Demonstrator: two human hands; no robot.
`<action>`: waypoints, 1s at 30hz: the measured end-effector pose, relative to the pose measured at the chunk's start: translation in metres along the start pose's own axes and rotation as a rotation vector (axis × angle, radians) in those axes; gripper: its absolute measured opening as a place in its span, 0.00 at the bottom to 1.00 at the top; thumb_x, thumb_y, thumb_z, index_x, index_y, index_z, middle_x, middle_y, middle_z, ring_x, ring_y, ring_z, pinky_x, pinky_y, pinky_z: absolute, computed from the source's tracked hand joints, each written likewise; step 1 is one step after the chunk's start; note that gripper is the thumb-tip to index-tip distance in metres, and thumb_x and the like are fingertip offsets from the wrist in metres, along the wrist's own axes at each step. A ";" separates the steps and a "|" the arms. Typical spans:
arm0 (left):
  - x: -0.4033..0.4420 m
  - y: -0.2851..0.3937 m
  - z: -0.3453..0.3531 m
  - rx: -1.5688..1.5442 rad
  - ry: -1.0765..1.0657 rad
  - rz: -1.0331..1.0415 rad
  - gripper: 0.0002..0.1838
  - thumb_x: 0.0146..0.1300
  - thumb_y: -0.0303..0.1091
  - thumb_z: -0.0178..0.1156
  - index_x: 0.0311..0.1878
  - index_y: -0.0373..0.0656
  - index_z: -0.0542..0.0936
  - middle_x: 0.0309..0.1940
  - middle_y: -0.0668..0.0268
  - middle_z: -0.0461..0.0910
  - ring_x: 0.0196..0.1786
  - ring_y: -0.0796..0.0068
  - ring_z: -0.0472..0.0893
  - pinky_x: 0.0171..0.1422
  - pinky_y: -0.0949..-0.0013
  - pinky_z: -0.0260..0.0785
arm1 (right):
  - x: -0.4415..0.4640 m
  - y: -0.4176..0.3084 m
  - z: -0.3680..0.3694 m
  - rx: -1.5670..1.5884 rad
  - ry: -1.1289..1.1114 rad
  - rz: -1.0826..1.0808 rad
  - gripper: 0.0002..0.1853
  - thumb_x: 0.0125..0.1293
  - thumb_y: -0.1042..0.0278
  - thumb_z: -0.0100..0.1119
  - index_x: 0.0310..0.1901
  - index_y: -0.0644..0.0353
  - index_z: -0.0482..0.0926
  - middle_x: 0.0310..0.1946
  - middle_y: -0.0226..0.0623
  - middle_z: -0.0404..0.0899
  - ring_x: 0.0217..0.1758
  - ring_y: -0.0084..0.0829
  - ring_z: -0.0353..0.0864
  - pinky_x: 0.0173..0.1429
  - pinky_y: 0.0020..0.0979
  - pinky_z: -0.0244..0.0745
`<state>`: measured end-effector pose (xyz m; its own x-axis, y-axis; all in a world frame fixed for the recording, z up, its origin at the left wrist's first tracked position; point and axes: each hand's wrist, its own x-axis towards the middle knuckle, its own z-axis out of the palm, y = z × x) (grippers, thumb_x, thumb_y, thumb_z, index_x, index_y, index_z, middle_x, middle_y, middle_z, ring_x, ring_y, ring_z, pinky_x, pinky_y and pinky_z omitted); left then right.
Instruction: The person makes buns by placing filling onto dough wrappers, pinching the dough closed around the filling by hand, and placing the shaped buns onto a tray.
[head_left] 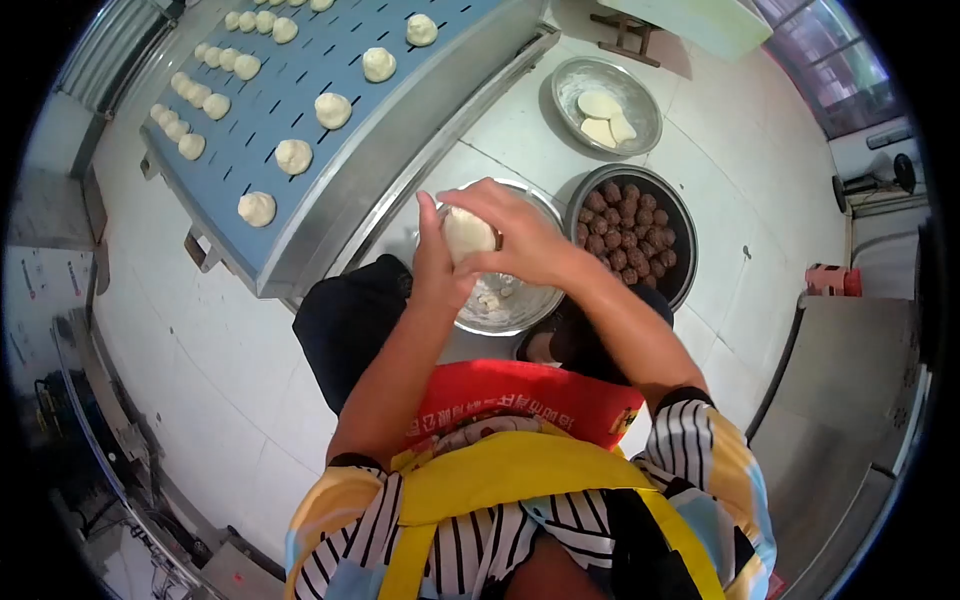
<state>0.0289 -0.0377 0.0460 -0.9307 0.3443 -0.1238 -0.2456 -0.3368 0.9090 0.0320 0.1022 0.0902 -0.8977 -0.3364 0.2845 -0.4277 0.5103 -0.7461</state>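
Between my two hands is a round, pale piece of dough [468, 236], held above a metal bowl [535, 305] with flour and dough scraps in it. My left hand [437, 265] cups the dough from the left, thumb pointing up along its side. From the right, my right hand [522, 238] curls its fingers and thumb around it. Just right of the hands stands a dark basin of brown filling balls [628, 235]. Farther back, another metal bowl [572, 85] holds several flat dough pieces [600, 106]. Whether filling is inside the held dough is hidden.
To the left, a metal-framed table with a blue slotted top [255, 130] carries rows of dough balls [294, 156]. A small wooden stool [627, 42] is at the back. A red object [833, 280] and a metal cabinet [840, 390] stand at the right on white floor tiles.
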 end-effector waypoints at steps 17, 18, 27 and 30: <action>0.137 0.038 -0.184 1.843 0.137 0.530 0.41 0.49 0.53 0.69 0.61 0.37 0.66 0.48 0.50 0.74 0.45 0.51 0.77 0.48 0.57 0.72 | 0.093 0.066 -0.103 -0.124 0.013 0.375 0.30 0.47 0.68 0.73 0.55 0.59 0.74 0.41 0.45 0.81 0.40 0.35 0.82 0.45 0.33 0.77; 0.132 0.033 -0.195 1.867 0.129 0.313 0.41 0.48 0.53 0.70 0.60 0.38 0.67 0.46 0.52 0.75 0.44 0.52 0.78 0.46 0.56 0.72 | 0.102 0.080 -0.107 -0.062 0.003 0.505 0.30 0.48 0.68 0.73 0.55 0.59 0.74 0.39 0.44 0.81 0.37 0.33 0.82 0.42 0.32 0.77; 0.146 0.024 -0.230 1.930 0.109 0.209 0.33 0.43 0.58 0.71 0.41 0.41 0.71 0.27 0.60 0.77 0.31 0.59 0.81 0.30 0.62 0.72 | 0.216 0.231 -0.125 -0.042 0.072 0.519 0.30 0.53 0.69 0.72 0.58 0.58 0.72 0.35 0.39 0.81 0.26 0.23 0.79 0.30 0.25 0.77; 0.147 0.021 -0.234 1.943 0.095 0.106 0.32 0.43 0.59 0.70 0.40 0.42 0.71 0.27 0.61 0.76 0.32 0.58 0.81 0.29 0.62 0.71 | 0.257 0.266 -0.138 -0.045 0.084 0.475 0.29 0.52 0.65 0.73 0.56 0.59 0.74 0.34 0.39 0.82 0.25 0.24 0.80 0.29 0.26 0.78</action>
<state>-0.1765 -0.1996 -0.0463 -0.9447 0.3278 -0.0054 0.3275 0.9442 0.0363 -0.3268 0.2604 0.0480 -0.9995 0.0068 -0.0324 0.0295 0.6261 -0.7792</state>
